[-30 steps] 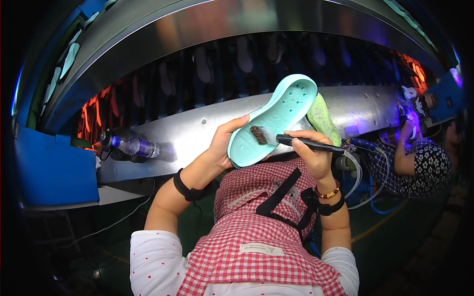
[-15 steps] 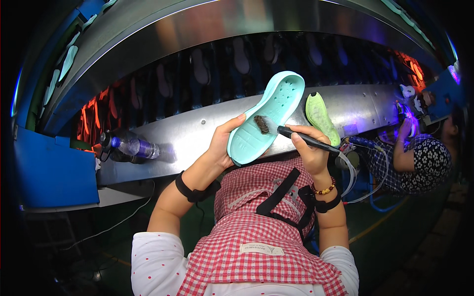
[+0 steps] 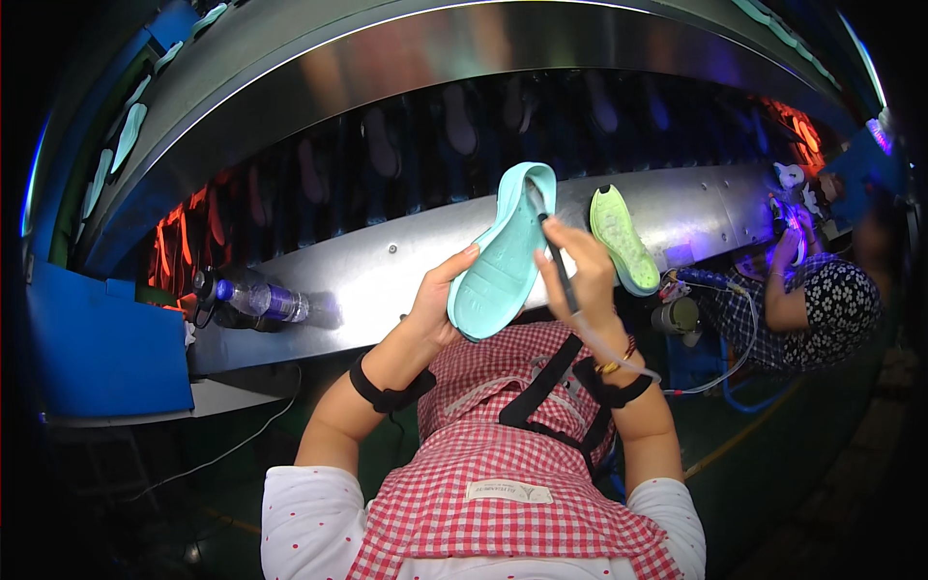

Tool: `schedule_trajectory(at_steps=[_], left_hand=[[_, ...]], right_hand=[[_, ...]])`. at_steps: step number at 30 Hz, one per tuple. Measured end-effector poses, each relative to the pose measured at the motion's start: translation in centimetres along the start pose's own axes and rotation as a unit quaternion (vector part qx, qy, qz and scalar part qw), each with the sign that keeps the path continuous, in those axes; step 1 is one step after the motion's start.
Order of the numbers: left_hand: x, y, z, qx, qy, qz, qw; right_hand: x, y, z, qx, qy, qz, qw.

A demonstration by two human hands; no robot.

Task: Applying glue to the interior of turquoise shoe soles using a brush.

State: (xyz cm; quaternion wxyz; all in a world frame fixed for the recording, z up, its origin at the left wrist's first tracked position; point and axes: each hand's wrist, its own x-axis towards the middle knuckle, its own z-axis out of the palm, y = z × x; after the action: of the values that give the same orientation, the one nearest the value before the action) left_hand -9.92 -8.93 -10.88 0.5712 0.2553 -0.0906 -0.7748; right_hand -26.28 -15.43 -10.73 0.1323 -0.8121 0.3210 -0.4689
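A turquoise shoe sole [image 3: 493,282] with a raised rim is held up in front of me, tilted, its hollow inner side facing me. My left hand [image 3: 435,302] is closed on its lower left edge, the thumb along the rim. In my right hand [image 3: 592,280] is a brush [image 3: 559,263] with a black handle and a clear tube trailing from its lower end. The brush's bristle end reaches inside the far, narrower-looking end of the sole; the bristles are mostly hidden there. A light green sole [image 3: 623,242] lies on the metal ledge, right of my right hand.
The metal ledge [image 3: 377,280] runs across in front of me. A plastic bottle [image 3: 263,298] lies on it at the left. Behind is a dark conveyor opening with several soles and glowing red heaters [image 3: 188,242]. A co-worker [image 3: 812,309] handles a purple-lit piece at the right.
The brush has moved from the sole's middle up into its far end. My left hand has turned the sole, swinging its far end left and down.
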Motion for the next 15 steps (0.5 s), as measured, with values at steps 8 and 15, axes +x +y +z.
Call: schedule_trajectory(at_steps=[8, 15], left_hand=[[0.4, 0.3, -1.1, 0.039, 0.010, 0.007, 0.999], [0.1, 1.4, -2.6, -0.012, -0.024, -0.019, 0.999]], right_hand=[[-1.0, -1.7, 0.8, 0.043, -0.025, 0.026, 0.998], [-1.2, -3.4, -1.7, 0.270, -0.129, 0.056, 0.952]])
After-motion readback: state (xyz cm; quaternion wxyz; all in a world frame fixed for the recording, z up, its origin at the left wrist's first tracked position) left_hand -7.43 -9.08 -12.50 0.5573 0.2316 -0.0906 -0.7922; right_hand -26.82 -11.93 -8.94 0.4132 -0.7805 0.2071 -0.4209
